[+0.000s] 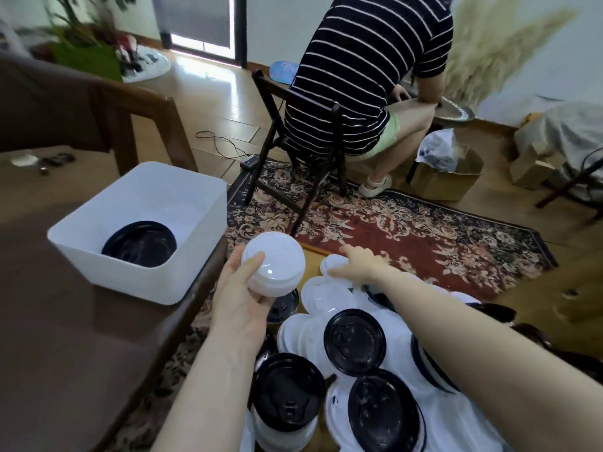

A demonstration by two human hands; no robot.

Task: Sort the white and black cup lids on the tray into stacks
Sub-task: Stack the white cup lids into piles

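Note:
My left hand [239, 295] grips a short stack of white lids [275, 262], thumb across the top, lifted above the pile. My right hand [355, 264] reaches to the far side of the pile and touches a white lid [332, 264] there; its fingertips are partly hidden. Below both arms lies a heap of mixed lids: black lids [355, 340] on top of white lids [318, 296]. Another black lid [288, 391] caps a stack at the near left. The tray under the heap is hidden by the lids.
A white plastic bin [195, 197] on the brown seat at the left holds stacked black lids [140, 244]. A patterned rug [408, 230] lies beyond the pile. A person in a striped shirt [365, 70] sits on a folding chair, back turned. Cardboard boxes [447, 181] stand at the right.

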